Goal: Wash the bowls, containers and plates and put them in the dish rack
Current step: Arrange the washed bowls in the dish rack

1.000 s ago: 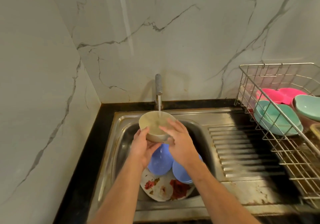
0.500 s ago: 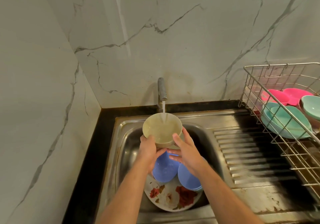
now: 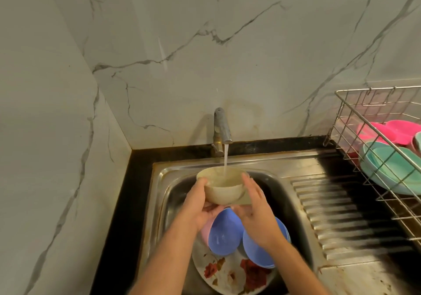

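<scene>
I hold a beige bowl (image 3: pixel 224 191) upright under the running tap (image 3: pixel 222 127), and water falls into it. My left hand (image 3: pixel 200 206) grips its left side, thumb over the rim and fingers underneath. My right hand (image 3: pixel 255 212) presses against its right side with fingers straight. Below them in the sink (image 3: pixel 287 203) lie two blue bowls (image 3: pixel 224 235) (image 3: pixel 257 249), a pink one (image 3: pixel 206 232) mostly hidden, and a white floral plate (image 3: pixel 230 276). The wire dish rack (image 3: pixel 355 124) at the right holds teal plates (image 3: pixel 396 169) and pink dishes (image 3: pixel 396 130).
A ribbed steel drainboard (image 3: pixel 341 215) lies between the sink and the rack. Marble walls close the left side and the back. A black counter strip (image 3: pixel 118 215) runs along the left of the sink.
The bowl has turned from tilted toward me to upright under the stream. My right hand moved from over its front to its right side. The view shifted down and left.
</scene>
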